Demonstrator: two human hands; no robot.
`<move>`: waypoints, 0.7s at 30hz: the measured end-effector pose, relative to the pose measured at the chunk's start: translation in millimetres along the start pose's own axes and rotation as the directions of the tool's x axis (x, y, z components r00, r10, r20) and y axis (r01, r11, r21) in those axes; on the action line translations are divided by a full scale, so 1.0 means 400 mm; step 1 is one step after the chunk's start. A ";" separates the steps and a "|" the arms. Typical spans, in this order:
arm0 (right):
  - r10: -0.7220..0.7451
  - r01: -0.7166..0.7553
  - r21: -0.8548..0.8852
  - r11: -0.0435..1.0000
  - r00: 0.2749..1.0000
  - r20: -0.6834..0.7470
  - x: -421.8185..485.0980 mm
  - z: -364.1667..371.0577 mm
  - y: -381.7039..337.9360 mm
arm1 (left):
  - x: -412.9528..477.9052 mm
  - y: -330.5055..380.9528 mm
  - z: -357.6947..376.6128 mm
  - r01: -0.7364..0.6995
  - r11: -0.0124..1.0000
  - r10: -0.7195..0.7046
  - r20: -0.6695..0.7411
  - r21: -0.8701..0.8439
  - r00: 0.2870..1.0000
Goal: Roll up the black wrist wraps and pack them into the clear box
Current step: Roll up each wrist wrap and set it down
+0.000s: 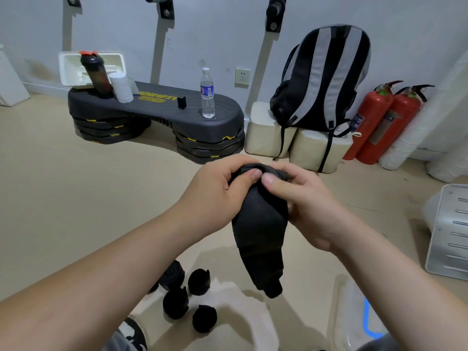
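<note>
A black wrist wrap (260, 231) hangs in the air at the centre of the head view, its top end bunched between both hands and its tail dangling toward the floor. My left hand (217, 191) grips the top from the left, thumb pressed on the fabric. My right hand (301, 196) pinches the same end from the right. Several rolled black wraps (188, 297) stand on the floor below my left forearm. A clear box (354, 317) with a blue mark sits at the lower right, partly hidden by my right forearm.
A black step platform (157, 107) carries a shaker bottle (95, 72), a white tub (121, 87) and a water bottle (207, 93). A striped backpack (324, 79) rests on cream blocks, beside two red fire extinguishers (379, 122). A white slotted panel (448, 231) leans at the right.
</note>
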State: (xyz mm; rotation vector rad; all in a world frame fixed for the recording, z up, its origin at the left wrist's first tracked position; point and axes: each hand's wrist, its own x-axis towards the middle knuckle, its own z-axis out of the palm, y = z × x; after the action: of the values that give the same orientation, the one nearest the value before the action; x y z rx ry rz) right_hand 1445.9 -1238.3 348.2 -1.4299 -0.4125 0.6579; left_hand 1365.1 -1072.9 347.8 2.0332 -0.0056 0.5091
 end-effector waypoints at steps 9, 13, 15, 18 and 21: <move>-0.003 -0.007 0.102 0.995 0.995 0.101 -0.006 0.003 -0.007 | -0.009 -0.008 -0.008 -0.331 0.920 0.340 -0.006 0.210 0.940; -0.051 0.054 0.083 0.995 0.998 -0.036 -0.001 0.003 0.015 | -0.023 -0.002 -0.003 0.031 0.996 -0.026 0.062 -0.087 0.998; -0.082 0.085 0.066 0.994 0.996 -0.047 -0.004 0.008 0.017 | -0.022 0.007 0.003 0.256 0.922 -0.232 0.117 -0.289 0.966; -0.114 0.117 0.047 0.992 0.992 -0.052 -0.009 0.008 0.014 | -0.014 0.000 0.008 0.394 0.873 -0.362 0.160 -0.286 0.918; -0.131 0.132 0.004 0.991 0.988 -0.075 -0.011 0.003 0.015 | -0.015 -0.008 0.009 0.392 0.890 -0.345 0.218 -0.233 0.913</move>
State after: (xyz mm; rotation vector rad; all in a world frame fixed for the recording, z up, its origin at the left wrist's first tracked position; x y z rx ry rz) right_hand 1440.8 -1240.2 342.8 -1.4015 -0.4407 0.4974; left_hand 1361.7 -1075.5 341.6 1.7437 0.1966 0.0837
